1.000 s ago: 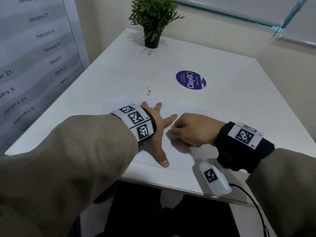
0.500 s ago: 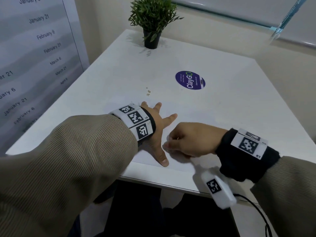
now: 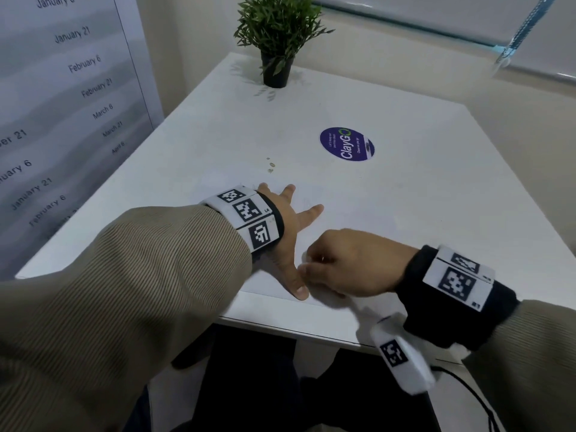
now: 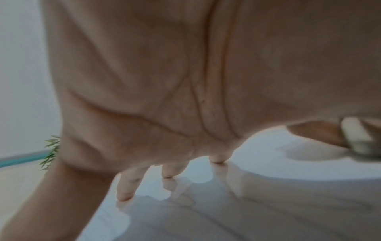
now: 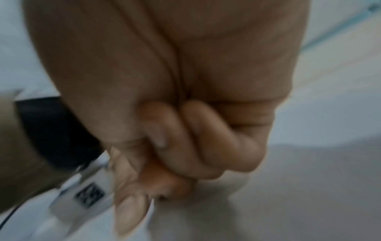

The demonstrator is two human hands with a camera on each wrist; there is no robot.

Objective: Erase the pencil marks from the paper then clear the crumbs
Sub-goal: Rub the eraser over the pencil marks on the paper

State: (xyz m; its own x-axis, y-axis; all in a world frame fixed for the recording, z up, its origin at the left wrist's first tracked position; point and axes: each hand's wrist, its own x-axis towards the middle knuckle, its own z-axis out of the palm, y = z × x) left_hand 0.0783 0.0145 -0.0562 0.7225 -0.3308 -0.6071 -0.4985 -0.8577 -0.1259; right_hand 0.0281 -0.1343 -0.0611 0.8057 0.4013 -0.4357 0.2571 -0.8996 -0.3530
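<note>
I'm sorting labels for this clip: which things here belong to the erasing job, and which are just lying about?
Job:
paper, pressed flat by the left hand
eraser, pinched in the right hand

Lying about:
potted plant
purple sticker
small specks on the table

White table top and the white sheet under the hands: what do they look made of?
White table top: probably laminate or coated board with a smooth semi-gloss finish, since the left wrist view shows fingertips mirrored in it. White sheet: thin matte paper by its look, lying flat with a barely raised edge.
</note>
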